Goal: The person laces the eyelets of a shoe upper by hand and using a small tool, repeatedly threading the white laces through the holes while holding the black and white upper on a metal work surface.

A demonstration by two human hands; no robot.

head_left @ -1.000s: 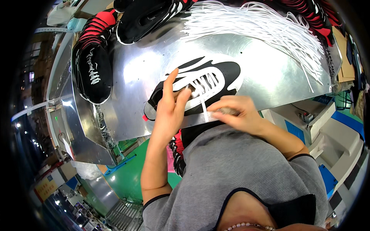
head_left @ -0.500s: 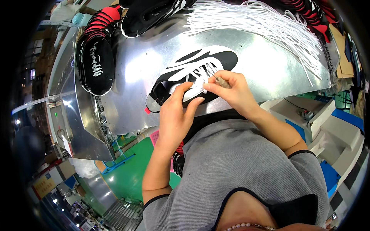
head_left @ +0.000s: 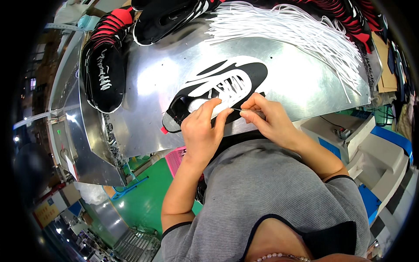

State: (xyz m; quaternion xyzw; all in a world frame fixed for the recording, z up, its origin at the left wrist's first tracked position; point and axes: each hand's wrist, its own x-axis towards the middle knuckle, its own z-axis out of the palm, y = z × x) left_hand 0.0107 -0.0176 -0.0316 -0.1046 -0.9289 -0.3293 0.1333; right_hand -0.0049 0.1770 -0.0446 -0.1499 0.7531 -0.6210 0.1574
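Note:
A black and white sneaker (head_left: 256, 73) lies in front of me, its toe pointing to the far right and a small red tab at its heel. White shoelace (head_left: 233, 86) crosses its opening in several rows. At its near side, my left hand (head_left: 200, 133) is closed, thumb and fingertips together; what they pinch is too small to make out. My right hand (head_left: 275, 120) grips a thin hook tool (head_left: 261, 114), its handle mostly hidden by the fingers. The slim dark shaft reaches toward my left fingertips.
White laces (head_left: 283, 30) lie in a loose heap at the back of the metal table (head_left: 152, 87). Black and red shoes (head_left: 104, 74) stand at left and far right, with another black shoe (head_left: 161, 22) behind. A pink basket (head_left: 174, 160) sits below the table edge.
My right hand has moved down and slightly right, off the lace rows to the sneaker's near side. My left thumb and fingers have come closer together.

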